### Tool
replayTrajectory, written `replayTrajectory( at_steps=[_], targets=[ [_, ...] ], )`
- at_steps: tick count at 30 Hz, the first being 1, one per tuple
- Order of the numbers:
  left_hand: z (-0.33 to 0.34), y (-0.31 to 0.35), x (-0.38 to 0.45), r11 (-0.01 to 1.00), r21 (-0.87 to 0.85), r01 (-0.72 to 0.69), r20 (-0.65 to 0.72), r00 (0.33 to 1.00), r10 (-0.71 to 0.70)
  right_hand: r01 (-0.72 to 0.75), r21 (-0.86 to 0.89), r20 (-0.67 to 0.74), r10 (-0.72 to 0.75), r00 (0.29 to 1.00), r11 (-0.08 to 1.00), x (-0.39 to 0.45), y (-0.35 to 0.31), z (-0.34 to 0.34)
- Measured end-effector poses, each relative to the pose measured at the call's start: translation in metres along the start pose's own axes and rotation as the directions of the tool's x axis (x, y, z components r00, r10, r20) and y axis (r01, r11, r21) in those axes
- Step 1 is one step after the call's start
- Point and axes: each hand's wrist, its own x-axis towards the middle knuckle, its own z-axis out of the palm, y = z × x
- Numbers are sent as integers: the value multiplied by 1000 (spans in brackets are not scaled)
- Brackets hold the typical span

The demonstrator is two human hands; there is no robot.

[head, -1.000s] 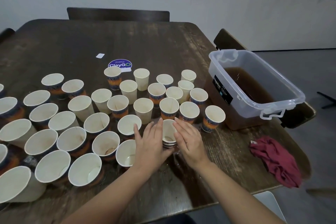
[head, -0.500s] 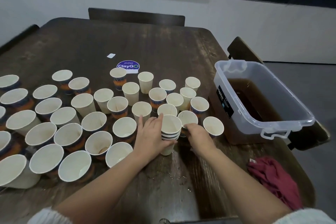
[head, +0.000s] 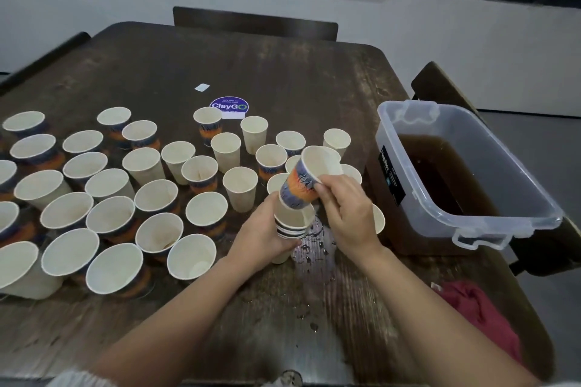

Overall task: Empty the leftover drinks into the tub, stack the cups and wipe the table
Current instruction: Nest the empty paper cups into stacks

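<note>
Head view: the left hand (head: pixel 262 237) sits at lower centre of the frame, its fingers curled round a short stack of cups (head: pixel 290 223) standing on the table (head: pixel 283 72). The right hand (head: pixel 349 214), just right of it, grips a single patterned cup (head: pixel 301 181) by its lower wall. That cup is tilted, its mouth leaning up and to the right, its base sitting in the mouth of the stack's top cup.

Spilled drops (head: pixel 309 243) lie on the wood right under and below the two hands. A clear plastic tub (head: pixel 465 223) stands at the right edge of the table, holding brown liquid (head: pixel 440 173), well clear of the hands. A crumpled red cloth (head: pixel 481 314) lies at lower right, near the table's corner. A round purple sticker (head: pixel 229 105) and a small white label (head: pixel 201 87) sit at the centre of the table, beyond the cups. Chair backs show at the far edge and behind the tub.

Loose cups (head: pixel 125 192) crowd the left and middle of the frame, all upright and packed close together; roughly thirty-five can be seen, some cut off by the left edge and a few partly hidden behind the hands. The stack shows several nested rims, but their number cannot be told. One tub, one cloth.
</note>
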Motion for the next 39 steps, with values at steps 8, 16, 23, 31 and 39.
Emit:
replayTrajectory(
  at_steps=[8,16,23,31,39],
  targets=[
    [-1,1,2,997,-69,33,-29,999,-35,80,-121,134,-64,989,989,-20,7,17],
    [8,-7,-1,999,-47,8,-22,1000,-9,-77,13,446,63,893,997,-46,18,32],
    [19,-12,-1,999,29,-20,-14,1000,21,-170,74,520,107,847,983,-30,25,11],
    [19,-11,-1,997,67,-26,-34,999,28,-403,-581,236,620,748,707,-47,52,-15],
    [17,-10,-1,996,89,-14,-18,1000,16,-183,-434,-45,182,982,882,-24,34,-8]
  ],
)
